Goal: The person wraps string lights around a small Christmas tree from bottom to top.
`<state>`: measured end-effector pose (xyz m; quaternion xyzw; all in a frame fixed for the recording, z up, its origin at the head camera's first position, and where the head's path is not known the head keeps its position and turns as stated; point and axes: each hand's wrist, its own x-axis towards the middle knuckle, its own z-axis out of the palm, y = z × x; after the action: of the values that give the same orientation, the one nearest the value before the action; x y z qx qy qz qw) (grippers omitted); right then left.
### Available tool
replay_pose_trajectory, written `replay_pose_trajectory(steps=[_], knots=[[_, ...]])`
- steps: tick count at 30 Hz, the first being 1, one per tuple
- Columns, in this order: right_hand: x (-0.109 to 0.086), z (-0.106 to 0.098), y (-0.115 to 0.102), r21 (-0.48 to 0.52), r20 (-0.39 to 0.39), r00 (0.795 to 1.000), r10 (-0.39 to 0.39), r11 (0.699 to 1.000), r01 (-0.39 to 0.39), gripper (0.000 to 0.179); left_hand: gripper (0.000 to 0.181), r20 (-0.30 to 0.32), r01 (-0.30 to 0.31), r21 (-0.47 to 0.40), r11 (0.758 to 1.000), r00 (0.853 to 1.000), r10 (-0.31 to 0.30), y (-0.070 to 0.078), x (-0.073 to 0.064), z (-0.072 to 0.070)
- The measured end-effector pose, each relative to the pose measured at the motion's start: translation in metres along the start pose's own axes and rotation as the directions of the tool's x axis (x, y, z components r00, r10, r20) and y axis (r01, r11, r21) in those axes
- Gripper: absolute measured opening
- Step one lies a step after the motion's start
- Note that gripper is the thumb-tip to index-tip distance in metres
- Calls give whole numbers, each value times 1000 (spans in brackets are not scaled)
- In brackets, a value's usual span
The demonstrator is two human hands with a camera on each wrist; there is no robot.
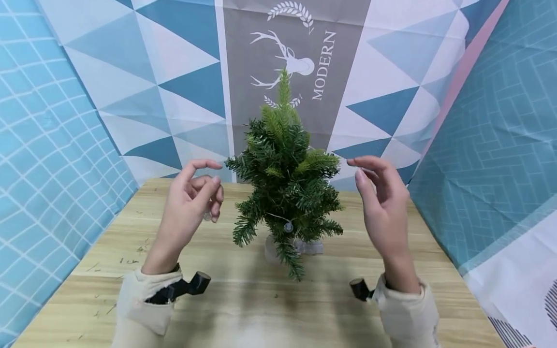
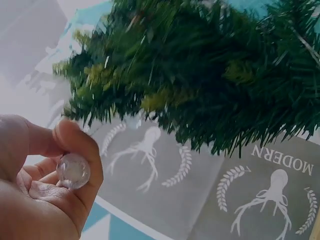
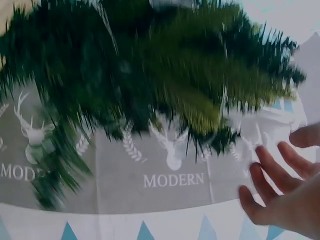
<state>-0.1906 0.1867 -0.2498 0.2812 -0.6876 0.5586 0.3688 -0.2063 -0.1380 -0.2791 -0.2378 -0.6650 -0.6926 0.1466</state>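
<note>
A small artificial Christmas tree [image 1: 285, 179] stands upright on the table, with a thin string of lights among its branches and a clear round bulb [image 1: 288, 226] low on its front. To the left of the tree, my left hand [image 1: 191, 193] has its fingers curled and holds a light string; a clear ball-shaped bulb [image 2: 73, 170] shows at these fingers in the left wrist view. My right hand [image 1: 385, 203] is raised on the tree's right side. Its loosely bent fingers [image 3: 267, 182] hold nothing and stay apart from the branches.
The wooden table [image 1: 174, 309] carries fallen needle bits on its left side. A pale base [image 1: 274, 249] shows under the tree. Behind hangs a patterned cloth [image 1: 187, 72] with a deer print, and blue cloths [image 1: 48, 130] flank both sides.
</note>
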Motion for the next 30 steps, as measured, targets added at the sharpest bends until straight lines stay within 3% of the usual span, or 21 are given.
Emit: replay_pose_trajectory(steps=[2, 5, 9, 12, 15, 18, 22, 26, 30], knots=[[-14, 7, -7, 26, -109, 994, -29, 999, 32, 20, 19, 13, -32, 8, 999, 999, 32, 3, -7, 5], [-31, 18, -20, 65, -245, 966, -77, 993, 96, 17, 14, 21, -65, -3, 998, 998, 65, 9, -14, 11], [-45, 36, -36, 97, -296, 928, -226, 959, 265, 13, 16, 38, -71, -29, 997, 997, 72, 17, -19, 16], [-50, 48, -47, 95, -181, 918, -352, 923, 372, 12, 20, 62, -51, -25, 998, 997, 52, 21, -21, 17], [-53, 57, -54, 48, 5, 916, -401, 915, 400, 13, 22, 87, -31, -21, 999, 996, 32, 23, -22, 19], [-55, 61, -59, -48, 169, 918, -359, 927, 372, 17, 26, 133, -19, -20, 1000, 991, 21, 27, -24, 25], [-59, 67, -59, -158, 318, 913, -257, 935, 318, 25, 34, 215, -4, -5, 1000, 977, 5, 32, -28, 34], [-62, 71, -55, -210, 403, 895, -191, 933, 293, 32, 41, 264, 5, 9, 1000, 965, -8, 35, -34, 44], [-65, 72, -49, -269, 421, 894, -154, 920, 285, 36, 46, 291, 3, -2, 1000, 957, -3, 37, -40, 52]])
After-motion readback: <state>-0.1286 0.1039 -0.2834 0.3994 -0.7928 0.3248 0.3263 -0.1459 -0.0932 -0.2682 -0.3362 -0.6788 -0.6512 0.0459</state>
